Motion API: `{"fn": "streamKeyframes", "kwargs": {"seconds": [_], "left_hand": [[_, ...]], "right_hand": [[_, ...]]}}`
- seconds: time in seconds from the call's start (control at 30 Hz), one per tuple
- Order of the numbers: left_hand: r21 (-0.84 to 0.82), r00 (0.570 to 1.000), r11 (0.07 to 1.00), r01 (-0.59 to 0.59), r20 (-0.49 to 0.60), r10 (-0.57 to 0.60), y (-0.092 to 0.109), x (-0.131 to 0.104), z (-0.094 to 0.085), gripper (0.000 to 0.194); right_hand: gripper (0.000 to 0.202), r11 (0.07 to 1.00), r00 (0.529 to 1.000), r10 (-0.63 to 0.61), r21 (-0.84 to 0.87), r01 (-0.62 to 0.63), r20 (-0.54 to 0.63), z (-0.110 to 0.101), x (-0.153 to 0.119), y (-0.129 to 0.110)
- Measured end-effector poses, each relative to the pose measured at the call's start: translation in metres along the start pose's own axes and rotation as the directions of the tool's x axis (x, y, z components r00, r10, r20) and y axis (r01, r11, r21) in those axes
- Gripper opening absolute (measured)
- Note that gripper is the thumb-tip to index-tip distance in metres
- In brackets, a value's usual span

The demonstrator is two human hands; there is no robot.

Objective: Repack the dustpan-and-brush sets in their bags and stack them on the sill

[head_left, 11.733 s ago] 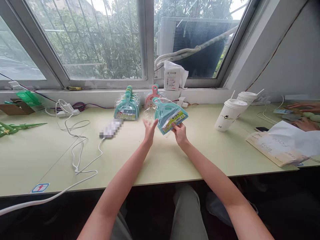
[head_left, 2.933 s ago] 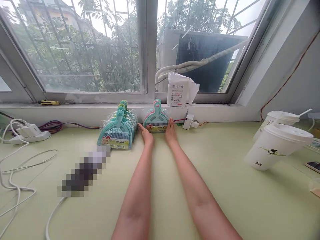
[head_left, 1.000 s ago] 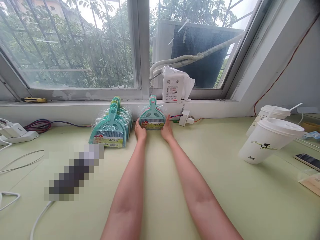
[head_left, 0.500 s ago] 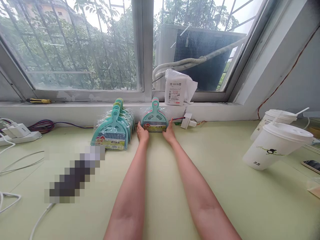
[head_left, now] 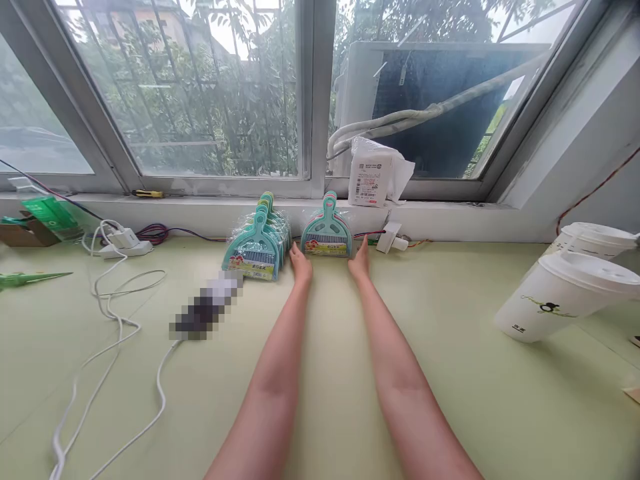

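A turquoise dustpan and brush set (head_left: 327,230) in clear wrap stands upright against the wall below the window, with the pink edge of another behind it. My left hand (head_left: 301,265) is at its lower left corner, fingers stretched forward. By the lower right corner is my right hand (head_left: 359,261), open and a little apart from the pan. Neither hand is closed round the set; some fingertips are hard to make out. Left of my left hand, several more wrapped dustpan sets (head_left: 254,243), turquoise and green, lean in a row.
On the sill stands a white paper-wrapped pack (head_left: 370,175). A white plug-like device (head_left: 390,238) sits right of the pans. Two white cups (head_left: 560,300) stand at the right. White cables (head_left: 117,320), a power strip (head_left: 127,250) and a blurred object (head_left: 203,310) lie left.
The view has turned left, so everything sits further right and more of the left side shows. My hands have loosened from the pan's sides and drawn slightly apart from it.
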State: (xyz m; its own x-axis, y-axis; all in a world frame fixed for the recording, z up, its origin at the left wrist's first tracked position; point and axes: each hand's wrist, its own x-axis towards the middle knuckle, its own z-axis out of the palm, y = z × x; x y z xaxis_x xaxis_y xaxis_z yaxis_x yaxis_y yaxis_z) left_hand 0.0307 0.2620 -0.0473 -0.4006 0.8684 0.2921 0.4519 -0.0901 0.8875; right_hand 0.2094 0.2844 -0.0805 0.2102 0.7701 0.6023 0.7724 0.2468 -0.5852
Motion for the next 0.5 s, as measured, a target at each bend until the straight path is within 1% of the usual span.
{"fn": "streamKeyframes", "kwargs": {"seconds": [0.03, 0.1, 0.17, 0.2, 0.27, 0.3, 0.33, 0.37, 0.43, 0.47, 0.5], "left_hand": [[-0.006, 1.0, 1.0, -0.008, 0.009, 0.008, 0.0, -0.006, -0.004, 0.077], [-0.03, 1.0, 0.999, -0.016, 0.022, 0.017, -0.001, -0.019, -0.014, 0.076], [-0.088, 0.998, 0.996, -0.015, 0.053, 0.019, -0.002, -0.033, -0.026, 0.072], [-0.133, 0.997, 0.991, -0.013, 0.075, 0.024, -0.002, -0.042, -0.032, 0.069], [-0.216, 0.994, 0.976, -0.025, 0.098, 0.047, 0.0, -0.06, -0.047, 0.062], [-0.231, 0.994, 0.971, -0.053, 0.082, 0.074, 0.001, -0.069, -0.054, 0.059], [-0.217, 0.993, 0.971, -0.1, 0.04, 0.111, 0.003, -0.079, -0.061, 0.057], [-0.167, 0.988, 0.973, -0.157, -0.017, 0.156, 0.004, -0.088, -0.069, 0.056], [0.012, 0.965, 0.972, -0.235, -0.113, 0.235, 0.007, -0.103, -0.082, 0.056], [0.115, 0.961, 0.966, -0.23, -0.129, 0.244, 0.007, -0.108, -0.087, 0.056], [0.21, 0.968, 0.958, -0.194, -0.114, 0.221, 0.007, -0.112, -0.092, 0.057]], "right_hand": [[0.092, 0.997, 0.997, 0.073, 0.036, -0.073, 0.014, -0.003, -0.003, 0.0], [0.091, 0.971, 0.977, 0.204, 0.118, -0.209, 0.056, -0.009, -0.012, -0.001], [0.092, 0.948, 0.965, 0.252, 0.185, -0.26, 0.067, -0.018, -0.023, -0.003], [0.093, 0.94, 0.963, 0.264, 0.211, -0.27, 0.054, -0.023, -0.03, -0.005], [0.094, 0.923, 0.953, 0.303, 0.252, -0.291, -0.011, -0.034, -0.046, -0.008], [0.094, 0.91, 0.94, 0.336, 0.275, -0.31, -0.053, -0.041, -0.054, -0.01], [0.093, 0.892, 0.921, 0.377, 0.305, -0.334, -0.095, -0.048, -0.062, -0.012], [0.092, 0.87, 0.898, 0.42, 0.341, -0.357, -0.129, -0.055, -0.07, -0.014], [0.086, 0.827, 0.864, 0.479, 0.411, -0.384, -0.157, -0.069, -0.086, -0.02], [0.082, 0.815, 0.86, 0.487, 0.431, -0.386, -0.151, -0.076, -0.094, -0.022], [0.078, 0.812, 0.864, 0.484, 0.441, -0.384, -0.139, -0.083, -0.101, -0.025]]}}
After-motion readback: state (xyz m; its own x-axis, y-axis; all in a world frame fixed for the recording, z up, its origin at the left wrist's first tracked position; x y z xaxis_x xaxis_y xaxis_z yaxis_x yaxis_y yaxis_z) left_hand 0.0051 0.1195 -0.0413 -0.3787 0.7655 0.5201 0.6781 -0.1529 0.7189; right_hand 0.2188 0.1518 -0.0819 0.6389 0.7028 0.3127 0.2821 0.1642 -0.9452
